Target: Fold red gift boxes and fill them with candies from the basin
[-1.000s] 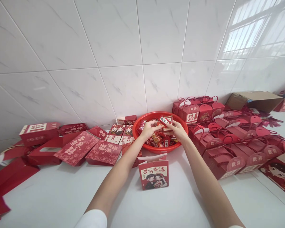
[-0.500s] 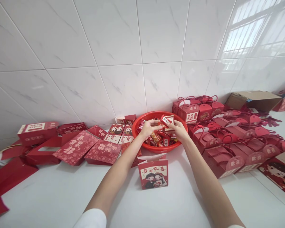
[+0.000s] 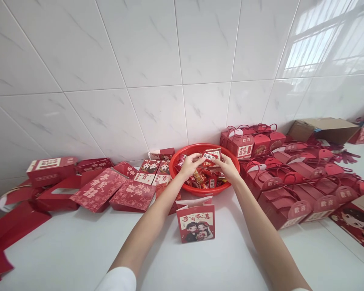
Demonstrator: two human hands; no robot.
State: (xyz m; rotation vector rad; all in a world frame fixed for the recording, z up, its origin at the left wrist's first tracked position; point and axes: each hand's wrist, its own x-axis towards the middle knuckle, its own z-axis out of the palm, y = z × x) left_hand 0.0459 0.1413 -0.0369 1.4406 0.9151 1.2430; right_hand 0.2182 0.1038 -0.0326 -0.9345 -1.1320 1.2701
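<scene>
Over a red plastic basin (image 3: pixel 206 193) of wrapped candies (image 3: pixel 202 178), both my hands work close together. A small red-and-white wrapped candy (image 3: pixel 210 156) is between their fingertips. My left hand (image 3: pixel 189 166) is closed, with thumb and fingers at the candy's left end. My right hand (image 3: pixel 229 167) is closed on its other end. Just behind the candy is a larger red-and-pale packet (image 3: pixel 216 152); whether my right hand also grips it, I cannot tell. In front of the basin, an upright red paper gift box (image 3: pixel 195 222) with a cartoon couple stands with its top open.
Several red boxes with cord handles (image 3: pixel 291 194) stand packed together at right. Folded red boxes (image 3: pixel 100 188) lie along the left side. A brown cardboard box (image 3: pixel 327 127) is at the back right, and a white tiled wall (image 3: pixel 151 117) rises behind everything.
The candy in my right fingers has come slightly left and down, and its wrapper is turned flatter. My left fingertips now meet it. The gift box stays in place.
</scene>
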